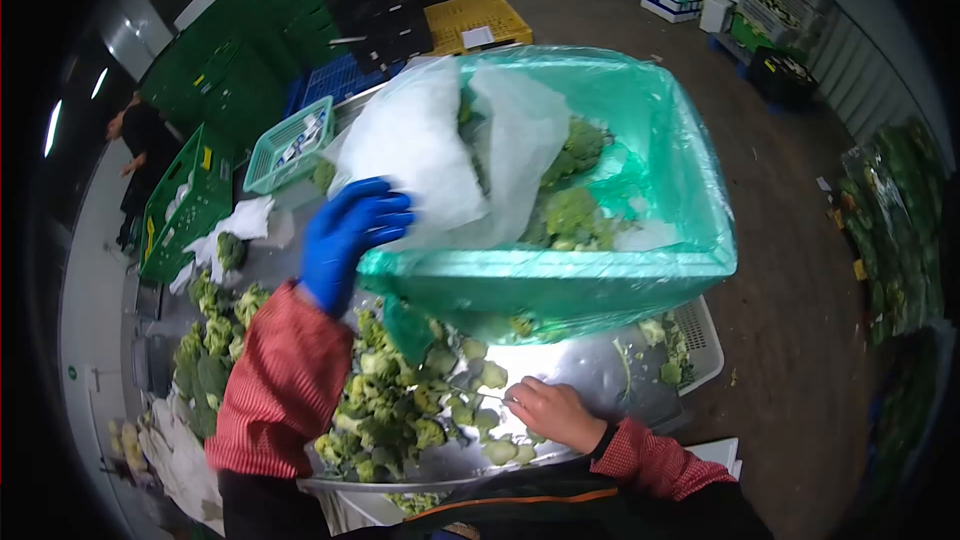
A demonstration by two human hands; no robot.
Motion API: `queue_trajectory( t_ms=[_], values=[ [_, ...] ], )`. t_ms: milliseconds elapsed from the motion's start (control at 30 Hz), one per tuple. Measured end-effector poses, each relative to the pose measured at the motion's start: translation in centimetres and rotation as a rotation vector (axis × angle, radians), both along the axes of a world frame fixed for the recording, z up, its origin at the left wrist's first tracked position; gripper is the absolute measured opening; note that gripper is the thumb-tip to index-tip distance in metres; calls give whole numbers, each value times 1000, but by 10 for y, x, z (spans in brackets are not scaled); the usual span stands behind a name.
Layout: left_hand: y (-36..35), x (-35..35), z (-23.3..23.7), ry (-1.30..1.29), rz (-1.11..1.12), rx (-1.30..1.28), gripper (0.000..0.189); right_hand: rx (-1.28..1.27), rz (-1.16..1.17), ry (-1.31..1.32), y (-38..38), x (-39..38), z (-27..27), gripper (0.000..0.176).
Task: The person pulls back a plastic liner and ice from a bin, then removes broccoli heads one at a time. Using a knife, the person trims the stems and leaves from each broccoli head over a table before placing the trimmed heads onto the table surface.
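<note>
My left hand (352,235), in a blue glove, is at the left end of a crate lined with green plastic film (540,280). Its fingers are stretched out and apart, against or just before a white padded sheet (410,145); contact is hard to tell. Broccoli heads (572,215) lie inside the crate, partly under a thinner white sheet (520,120). Low over the metal table (590,370), my bare right hand (555,410) has its fingers closed around something thin that I cannot make out. Broccoli pieces and cut stems (390,400) are heaped to its left.
More broccoli (210,340) lies along the table's left side. A small light-green basket (290,145) and a green crate (185,200) stand beyond. A white perforated basket (700,345) is at right. Another person (145,155) stands far left, and stacked crates (365,10) are behind.
</note>
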State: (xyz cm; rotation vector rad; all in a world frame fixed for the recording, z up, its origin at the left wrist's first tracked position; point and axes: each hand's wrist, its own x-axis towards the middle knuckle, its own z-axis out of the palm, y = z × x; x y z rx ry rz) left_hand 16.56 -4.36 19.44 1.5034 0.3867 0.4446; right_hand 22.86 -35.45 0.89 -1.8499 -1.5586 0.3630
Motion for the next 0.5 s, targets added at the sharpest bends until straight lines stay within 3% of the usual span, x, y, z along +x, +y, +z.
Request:
queue_trajectory(
  t_ms=[100, 167, 233, 333, 433, 500],
  values=[
    [-44, 131, -21, 81, -504, 321, 49, 0, -72, 23, -19, 29, -1, 9],
    [-60, 199, -48, 228, -724, 1143, 67, 24, -130, 51, -32, 49, -3, 9],
    [-71, 262, -87, 497, -991, 1543, 92, 38, -196, 70, -46, 67, -3, 8],
    [-76, 303, -129, 665, -1075, 1589, 111, 29, -286, 119, -66, 88, -8, 8],
    [-74, 316, -162, 785, -1051, 1516, 115, 58, -321, 75, -79, 101, -15, 8],
    [-75, 323, -165, 851, -1056, 1502, 101, 43, -329, 67, -84, 103, -13, 8]
  ],
)
